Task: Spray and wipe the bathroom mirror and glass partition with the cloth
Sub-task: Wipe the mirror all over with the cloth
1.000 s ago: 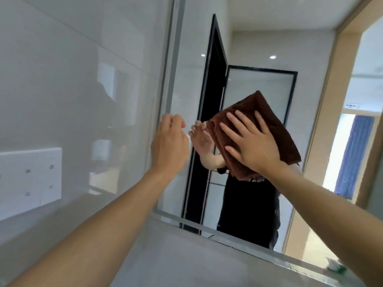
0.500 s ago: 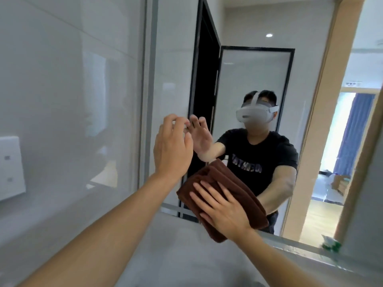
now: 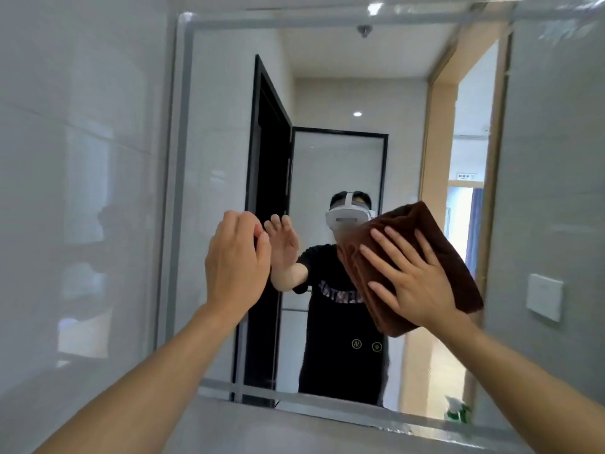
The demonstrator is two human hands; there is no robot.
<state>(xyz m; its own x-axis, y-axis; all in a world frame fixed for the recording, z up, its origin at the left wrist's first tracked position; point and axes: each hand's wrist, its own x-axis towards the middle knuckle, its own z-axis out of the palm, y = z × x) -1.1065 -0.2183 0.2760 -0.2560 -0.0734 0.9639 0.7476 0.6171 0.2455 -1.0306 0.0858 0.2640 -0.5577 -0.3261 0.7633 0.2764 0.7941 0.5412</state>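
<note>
Brown cloth (image 3: 422,267) is lying folded under the right hand (image 3: 417,283), fingers spread flat, pressing it against the mirror (image 3: 343,93). The left hand (image 3: 235,267) is bracing on the glass, fingers loosely bent, holding nothing. Likely fault: bare fingertips smearing the mirror.

Two hands (image 3: 237,263), one cloth (image 3: 425,244), one mirror (image 3: 343,77), one wall switch (image 3: 544,296), perhaps one bottle (image 3: 456,410).

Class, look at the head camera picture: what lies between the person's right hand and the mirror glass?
The folded brown cloth lies between them: the right hand presses it flat, fingers spread, against the mirror. The head view shows this.
</note>
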